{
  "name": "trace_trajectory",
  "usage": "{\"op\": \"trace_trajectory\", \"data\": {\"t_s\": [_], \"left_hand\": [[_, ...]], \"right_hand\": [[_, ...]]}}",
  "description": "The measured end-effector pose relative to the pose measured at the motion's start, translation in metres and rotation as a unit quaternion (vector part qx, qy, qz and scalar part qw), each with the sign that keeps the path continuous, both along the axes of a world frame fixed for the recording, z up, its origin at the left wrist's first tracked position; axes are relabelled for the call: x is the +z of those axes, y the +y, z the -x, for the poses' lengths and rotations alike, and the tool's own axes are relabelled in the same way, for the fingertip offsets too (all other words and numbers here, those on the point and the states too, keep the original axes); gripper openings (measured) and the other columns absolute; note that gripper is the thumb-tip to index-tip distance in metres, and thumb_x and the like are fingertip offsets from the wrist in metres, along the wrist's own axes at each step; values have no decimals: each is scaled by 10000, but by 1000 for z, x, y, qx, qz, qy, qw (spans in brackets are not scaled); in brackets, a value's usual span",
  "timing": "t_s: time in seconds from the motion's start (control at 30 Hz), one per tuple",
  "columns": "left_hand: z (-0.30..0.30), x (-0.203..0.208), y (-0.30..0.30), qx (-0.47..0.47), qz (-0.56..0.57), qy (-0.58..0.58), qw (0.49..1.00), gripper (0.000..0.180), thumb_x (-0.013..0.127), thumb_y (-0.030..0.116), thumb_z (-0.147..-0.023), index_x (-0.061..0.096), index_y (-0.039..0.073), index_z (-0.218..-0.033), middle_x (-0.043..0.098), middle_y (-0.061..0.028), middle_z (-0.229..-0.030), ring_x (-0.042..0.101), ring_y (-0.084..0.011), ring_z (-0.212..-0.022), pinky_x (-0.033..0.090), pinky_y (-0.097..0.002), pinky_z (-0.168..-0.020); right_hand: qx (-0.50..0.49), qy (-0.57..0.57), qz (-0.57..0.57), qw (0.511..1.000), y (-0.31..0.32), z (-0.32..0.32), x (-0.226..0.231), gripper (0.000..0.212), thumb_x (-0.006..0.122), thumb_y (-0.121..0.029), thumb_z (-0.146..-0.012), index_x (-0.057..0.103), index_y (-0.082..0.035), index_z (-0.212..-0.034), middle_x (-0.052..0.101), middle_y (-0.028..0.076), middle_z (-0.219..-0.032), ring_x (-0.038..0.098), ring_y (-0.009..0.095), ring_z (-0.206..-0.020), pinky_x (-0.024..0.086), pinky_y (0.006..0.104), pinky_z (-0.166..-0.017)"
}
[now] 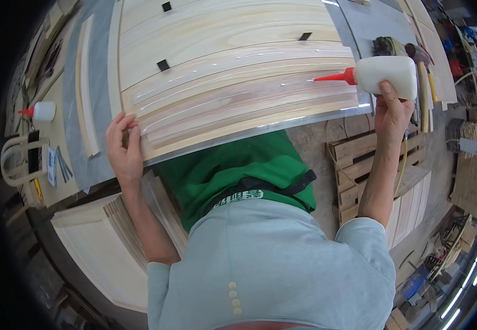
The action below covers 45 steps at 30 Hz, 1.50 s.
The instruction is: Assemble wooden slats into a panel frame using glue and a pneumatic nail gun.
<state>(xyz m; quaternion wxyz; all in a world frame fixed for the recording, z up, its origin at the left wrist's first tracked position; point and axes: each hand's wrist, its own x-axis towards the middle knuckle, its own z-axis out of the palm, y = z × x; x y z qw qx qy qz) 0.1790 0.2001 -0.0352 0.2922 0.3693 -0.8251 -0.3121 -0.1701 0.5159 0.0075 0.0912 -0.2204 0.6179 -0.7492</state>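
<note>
Right hand (394,111) grasps white plastic squeeze bottle (384,72) sideways, w/ red cone nozzle (336,76) above pale flat wooden strips (249,110); left hand (124,147) touches their left ends, grip unclear. Bottle is prob. light, soft-walled; best hold is mid-body.

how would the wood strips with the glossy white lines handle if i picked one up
The wood strips look straight and solid, so one would probably stay fairly stiff, perhaps flexing slightly along its length. The white lines look wet, so the top face may be slippery. Lying flat, a strip seems more apt to slide than roll.
</note>
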Motion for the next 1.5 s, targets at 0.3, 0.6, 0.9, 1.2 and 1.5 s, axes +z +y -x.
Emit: {"op": "trace_trajectory", "data": {"t_s": [0.3,0.6,0.9,1.2,1.5], "left_hand": [[2,-1,1,4,-20,4,1000,214,598,52,-884,627,23,-1094,525,-125,-1246,569,-137,-925,435,-288,-893],[-7,-7,-8,-3,12,-5,1000,253,606,34,-862,617,32,-1114,527,-135,-1243,543,-223,-1096,397,-329,-967],[-7,4,16,-37,96,-53,993,583,697,96,-747,484,57,-1288,458,-152,-1317,412,-323,-1239,315,-404,-1054],[-10,6,17,-38,96,-29,994,579,690,79,-739,491,69,-1283,471,-144,-1284,431,-325,-1184,322,-409,-1022],[-8,6,16,-45,105,-32,993,578,689,68,-740,493,72,-1284,477,-126,-1292,430,-305,-1199,320,-400,-1030]], "right_hand": [[-69,29,10,997,29,22,12,428,703,-13,-802,546,14,-1200,632,107,-1083,615,197,-999,526,358,-846],[-49,-5,92,995,26,-11,35,530,700,-69,-809,471,25,-1278,581,155,-1196,589,249,-1077,511,393,-893],[149,-65,98,982,-85,-89,7,563,674,-102,-827,421,29,-1312,537,208,-1261,547,271,-1151,468,382,-955],[260,-197,75,942,-162,-158,-6,523,723,29,-741,507,18,-1217,606,101,-1119,592,189,-1020,469,334,-915],[235,-204,76,947,-163,-156,-22,549,729,11,-757,482,13,-1247,604,102,-1113,584,191,-1041,468,328,-921]]}}
